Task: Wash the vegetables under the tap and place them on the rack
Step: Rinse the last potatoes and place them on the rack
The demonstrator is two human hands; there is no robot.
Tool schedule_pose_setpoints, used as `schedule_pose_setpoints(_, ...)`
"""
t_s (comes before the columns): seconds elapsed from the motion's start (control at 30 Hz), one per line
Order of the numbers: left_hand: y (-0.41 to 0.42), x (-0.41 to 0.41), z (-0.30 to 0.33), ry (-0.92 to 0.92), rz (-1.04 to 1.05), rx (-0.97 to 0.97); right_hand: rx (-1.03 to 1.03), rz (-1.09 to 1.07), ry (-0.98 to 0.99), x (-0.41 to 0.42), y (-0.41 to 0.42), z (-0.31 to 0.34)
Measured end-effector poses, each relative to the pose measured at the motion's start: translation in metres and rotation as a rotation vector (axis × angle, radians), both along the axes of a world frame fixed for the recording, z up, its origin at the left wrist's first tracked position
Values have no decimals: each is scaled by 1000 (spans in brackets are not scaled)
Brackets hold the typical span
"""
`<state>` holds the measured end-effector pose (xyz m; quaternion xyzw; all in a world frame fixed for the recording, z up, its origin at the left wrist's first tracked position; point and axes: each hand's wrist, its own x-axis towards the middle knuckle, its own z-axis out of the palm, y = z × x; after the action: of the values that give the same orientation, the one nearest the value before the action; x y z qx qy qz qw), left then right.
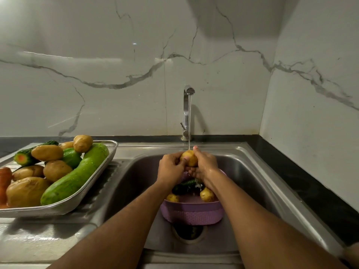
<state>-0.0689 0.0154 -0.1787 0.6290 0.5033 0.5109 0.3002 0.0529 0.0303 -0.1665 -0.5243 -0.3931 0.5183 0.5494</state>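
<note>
Potato in hand: a potato is held at the centre of the frame, right under the thin stream from the tap; its long axis runs roughly up and down, tilted a little.
Left hand: the left hand curls round the potato's left side, thumb across its front.
Right hand: the right hand wraps the right side and cups underneath, fingers meeting the left hand's below the potato.
Rack: the metal rack sits at the left of the frame on the draining board of the worktop, already heaped with potatoes, a long green gourd, cucumbers and a carrot.
Direction of the coming move: by my reading, the rack lies left of both hands and level with them, so the left hand is nearer and better placed to carry the potato across.
Free spot: little bare mesh shows; the near right corner looks likeliest.
Still to wash: a purple basket in the sink, directly below the hands, holds two more potatoes and something dark green.
</note>
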Motion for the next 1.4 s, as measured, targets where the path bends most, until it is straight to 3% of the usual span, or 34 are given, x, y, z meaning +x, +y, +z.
schedule_pose_setpoints(0.23,6,-2,-2,-72,78,-5,51,152,134,1,-2,4)
schedule_pose_setpoints(0.43,9,-1,-2,-280,-102,-231,-1,44,78,4,-3,-1)
schedule_pose_setpoints(0.67,11,0,-9,14,-127,-336,55,201,-411,8,-5,-10)
schedule_pose_setpoints(0.73,12,0,-12,47,-105,-353,16,216,-400,11,-4,-12)
schedule_pose_setpoints(0.87,17,1,-10,-147,-58,-365,14,202,-223,7,-2,-9)
schedule_pose_setpoints(1.03,14,8,-3,-284,-137,-367,51,192,-305,3,-2,-8)
schedule_pose_setpoints(1.17,12,4,-3,-223,-231,-379,39,266,-314,11,-5,-12)
schedule_pose_setpoints(1.4,10,6,4,-220,-127,-402,55,321,-248,17,-9,-9)
